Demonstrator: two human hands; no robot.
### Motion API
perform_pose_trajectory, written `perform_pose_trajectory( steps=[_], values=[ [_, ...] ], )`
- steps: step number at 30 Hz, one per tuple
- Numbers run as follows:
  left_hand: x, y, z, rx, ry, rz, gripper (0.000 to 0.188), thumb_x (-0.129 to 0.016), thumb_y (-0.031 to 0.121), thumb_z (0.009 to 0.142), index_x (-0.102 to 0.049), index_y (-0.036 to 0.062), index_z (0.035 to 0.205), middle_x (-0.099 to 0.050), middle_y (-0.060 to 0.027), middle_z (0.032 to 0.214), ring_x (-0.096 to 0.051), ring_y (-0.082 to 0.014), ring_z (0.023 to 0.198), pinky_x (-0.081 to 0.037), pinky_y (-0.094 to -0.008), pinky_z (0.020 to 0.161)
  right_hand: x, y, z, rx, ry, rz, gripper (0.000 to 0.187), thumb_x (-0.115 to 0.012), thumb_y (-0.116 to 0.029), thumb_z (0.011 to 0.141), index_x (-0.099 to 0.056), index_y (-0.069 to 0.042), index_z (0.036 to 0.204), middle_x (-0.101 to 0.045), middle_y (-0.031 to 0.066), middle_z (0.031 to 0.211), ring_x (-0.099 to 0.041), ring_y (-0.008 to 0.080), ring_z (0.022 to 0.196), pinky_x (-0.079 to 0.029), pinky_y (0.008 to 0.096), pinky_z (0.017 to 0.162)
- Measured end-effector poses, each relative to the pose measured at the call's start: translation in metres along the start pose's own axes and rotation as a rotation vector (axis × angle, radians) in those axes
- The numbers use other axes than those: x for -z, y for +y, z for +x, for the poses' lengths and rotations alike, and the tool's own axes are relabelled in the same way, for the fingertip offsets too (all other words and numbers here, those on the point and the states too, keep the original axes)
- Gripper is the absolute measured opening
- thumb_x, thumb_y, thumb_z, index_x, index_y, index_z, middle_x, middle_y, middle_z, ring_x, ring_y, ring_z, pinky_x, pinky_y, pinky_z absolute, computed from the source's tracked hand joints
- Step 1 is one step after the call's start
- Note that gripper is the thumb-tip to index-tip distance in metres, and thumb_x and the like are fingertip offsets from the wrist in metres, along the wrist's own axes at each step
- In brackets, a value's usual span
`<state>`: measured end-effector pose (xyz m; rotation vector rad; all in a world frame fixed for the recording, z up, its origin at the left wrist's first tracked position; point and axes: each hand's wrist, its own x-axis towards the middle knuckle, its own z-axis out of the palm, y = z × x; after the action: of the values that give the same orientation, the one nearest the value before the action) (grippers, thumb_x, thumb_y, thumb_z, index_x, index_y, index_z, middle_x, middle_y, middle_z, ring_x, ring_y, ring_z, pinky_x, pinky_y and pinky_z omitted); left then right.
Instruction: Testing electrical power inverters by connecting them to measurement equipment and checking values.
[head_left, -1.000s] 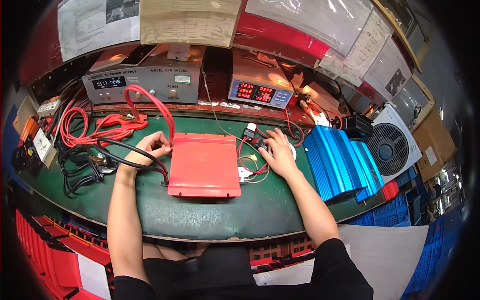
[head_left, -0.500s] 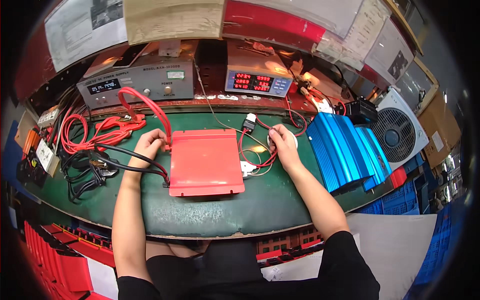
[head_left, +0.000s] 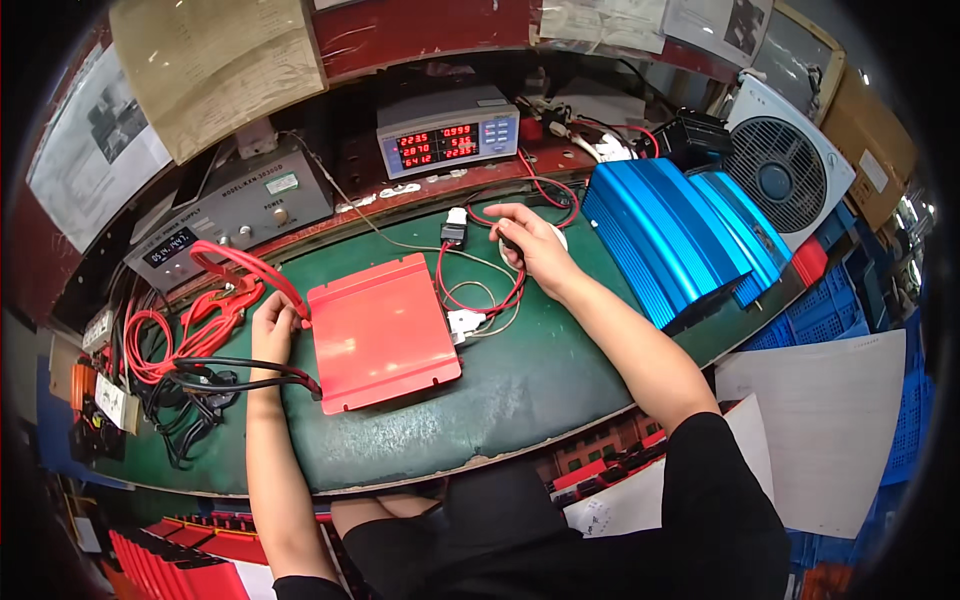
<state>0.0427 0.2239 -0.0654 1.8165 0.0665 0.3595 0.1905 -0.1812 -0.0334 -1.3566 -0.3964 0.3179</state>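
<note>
A flat red metal box (head_left: 385, 335) lies on the green bench top. Its left side takes a thick red cable (head_left: 235, 262) and black cables (head_left: 245, 370). My left hand (head_left: 274, 328) is at that side, fingers curled together beside the red cable's end; whatever they grip is hidden. Right of the box, my right hand (head_left: 535, 255) is bent round a small dark thing I cannot make out, its index finger stretched to the left. Beneath it run thin red wires (head_left: 522, 283), next to a white round thing partly covered by the hand. A white plug (head_left: 463, 323) sits at the box's right side.
Blue finned metal cases (head_left: 665, 245) and a fan (head_left: 785, 165) stand to the right. At the back are a grey power supply (head_left: 240, 205) and a meter with lit red digits (head_left: 447, 135). Red clamps (head_left: 222, 312) and tangled cables lie at the left. A black connector (head_left: 453, 228) rests behind the box.
The whole view has tilted and shifted. My right index finger is now raised and stretched out. My left hand stays at the box's left side.
</note>
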Motion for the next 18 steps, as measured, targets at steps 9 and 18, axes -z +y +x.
perform_pose_trajectory(
  steps=[9,18],
  values=[
    [-0.007,0.007,-0.005,0.041,0.044,0.014,0.013,-0.050,0.006,0.095,-0.058,0.0041,0.085,-0.056,0.0029,0.072,-0.050,-0.0051,0.062,-0.036,-0.0206,0.056,0.000,0.002,0.000,-0.048,-0.016,0.036,0.029,-0.049,-0.024,0.103,-0.061,-0.003,0.118,-0.062,0.0021,0.087,-0.048,0.0034,0.060,-0.034,0.0178,0.049],
    [-0.007,0.004,-0.007,0.021,0.038,0.127,0.014,-0.051,0.006,0.094,-0.059,0.0010,0.084,-0.062,0.0001,0.076,-0.055,-0.0068,0.066,-0.042,-0.0225,0.060,0.007,0.010,0.003,-0.055,-0.070,0.016,0.028,-0.048,-0.026,0.103,-0.063,-0.005,0.114,-0.065,0.0013,0.087,-0.048,0.0029,0.060,-0.035,0.0168,0.049]
  ],
)
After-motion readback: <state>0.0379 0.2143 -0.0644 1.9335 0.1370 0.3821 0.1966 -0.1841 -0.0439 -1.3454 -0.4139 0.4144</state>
